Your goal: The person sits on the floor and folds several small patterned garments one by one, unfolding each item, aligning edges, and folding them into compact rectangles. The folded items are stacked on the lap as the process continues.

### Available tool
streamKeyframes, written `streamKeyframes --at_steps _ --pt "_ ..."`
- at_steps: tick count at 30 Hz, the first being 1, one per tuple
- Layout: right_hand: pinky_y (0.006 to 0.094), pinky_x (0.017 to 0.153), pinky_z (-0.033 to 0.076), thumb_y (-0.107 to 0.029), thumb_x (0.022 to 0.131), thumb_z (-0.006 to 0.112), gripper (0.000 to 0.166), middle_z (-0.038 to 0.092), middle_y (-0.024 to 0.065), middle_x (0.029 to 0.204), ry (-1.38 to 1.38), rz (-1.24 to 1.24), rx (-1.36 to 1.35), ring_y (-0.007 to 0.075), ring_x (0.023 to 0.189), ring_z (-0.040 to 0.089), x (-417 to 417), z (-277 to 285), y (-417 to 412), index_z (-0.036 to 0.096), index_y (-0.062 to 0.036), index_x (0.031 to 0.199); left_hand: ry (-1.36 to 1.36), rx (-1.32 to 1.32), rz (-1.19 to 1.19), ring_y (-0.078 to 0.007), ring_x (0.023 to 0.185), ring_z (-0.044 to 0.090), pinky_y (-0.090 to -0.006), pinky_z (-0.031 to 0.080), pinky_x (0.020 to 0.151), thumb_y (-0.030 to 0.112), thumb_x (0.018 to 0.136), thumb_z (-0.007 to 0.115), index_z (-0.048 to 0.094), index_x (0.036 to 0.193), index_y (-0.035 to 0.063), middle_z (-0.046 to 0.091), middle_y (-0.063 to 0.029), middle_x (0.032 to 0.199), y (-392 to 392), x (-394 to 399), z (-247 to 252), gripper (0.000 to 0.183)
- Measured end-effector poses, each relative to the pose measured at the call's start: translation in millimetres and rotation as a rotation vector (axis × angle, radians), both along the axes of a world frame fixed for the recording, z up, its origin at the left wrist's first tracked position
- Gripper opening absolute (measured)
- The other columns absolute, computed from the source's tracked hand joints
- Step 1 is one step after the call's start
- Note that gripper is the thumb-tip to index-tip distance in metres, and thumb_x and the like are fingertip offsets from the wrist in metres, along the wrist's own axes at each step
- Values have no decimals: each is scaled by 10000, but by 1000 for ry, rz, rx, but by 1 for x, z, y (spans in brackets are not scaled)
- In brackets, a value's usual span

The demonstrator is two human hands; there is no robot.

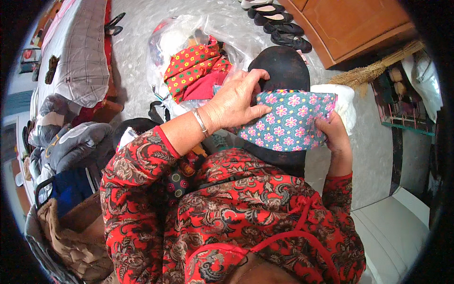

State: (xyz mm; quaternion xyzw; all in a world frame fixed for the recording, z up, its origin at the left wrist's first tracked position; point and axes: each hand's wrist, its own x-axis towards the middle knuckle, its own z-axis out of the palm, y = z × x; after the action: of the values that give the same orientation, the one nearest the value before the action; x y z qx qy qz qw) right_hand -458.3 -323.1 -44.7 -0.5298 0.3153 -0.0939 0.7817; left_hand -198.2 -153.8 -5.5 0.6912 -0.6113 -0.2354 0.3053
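A blue-green cloth with pink flowers lies stretched above my lap, over a black rounded surface. My right hand grips its right end, thumb on top. My left hand, with a silver bracelet at the wrist, bends over the cloth's left edge; its thumb and fingers are apart, and whether they pinch the fabric is hard to tell. Beyond my left hand, a clear plastic bag holds a red cloth with yellow and green flowers and a plain red cloth.
Several black shoes line the floor by a wooden cabinet. A straw broom lies at the right, near a white bundle. A bed with a checked cover and piled grey clothes stand left.
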Motion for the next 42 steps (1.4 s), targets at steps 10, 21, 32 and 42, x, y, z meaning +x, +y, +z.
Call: streamKeyframes --at_steps 10,21,32,42 --pt "286 856 495 -119 776 735 568 626 86 1100 -192 61 -220 143 954 612 44 60 -23 473 38 1255 622 463 -214 -94 823 602 -284 502 762 211 838 712 644 1050 25 671 -35 903 5 -1 13 290" --pt "335 918 423 -467 916 536 707 507 146 1229 -277 -202 -524 196 1097 509 171 88 -17 284 -39 1419 907 -45 91 -74 868 596 -252 487 789 192 876 669 653 1057 46 666 10 952 48 42 103 233" --pt "342 931 456 -135 892 626 636 593 139 1159 -492 275 163 191 1000 604 213 104 73 276 6 1404 827 -156 370 -95 874 617 -270 501 790 192 901 632 646 1081 40 677 -16 971 87 80 99 235" --pt "262 866 493 43 786 680 498 622 63 1055 -502 381 -286 118 956 599 241 123 87 507 -10 1250 691 -439 561 -110 959 596 -280 475 878 129 878 641 520 1225 26 640 -42 1071 112 88 93 382"
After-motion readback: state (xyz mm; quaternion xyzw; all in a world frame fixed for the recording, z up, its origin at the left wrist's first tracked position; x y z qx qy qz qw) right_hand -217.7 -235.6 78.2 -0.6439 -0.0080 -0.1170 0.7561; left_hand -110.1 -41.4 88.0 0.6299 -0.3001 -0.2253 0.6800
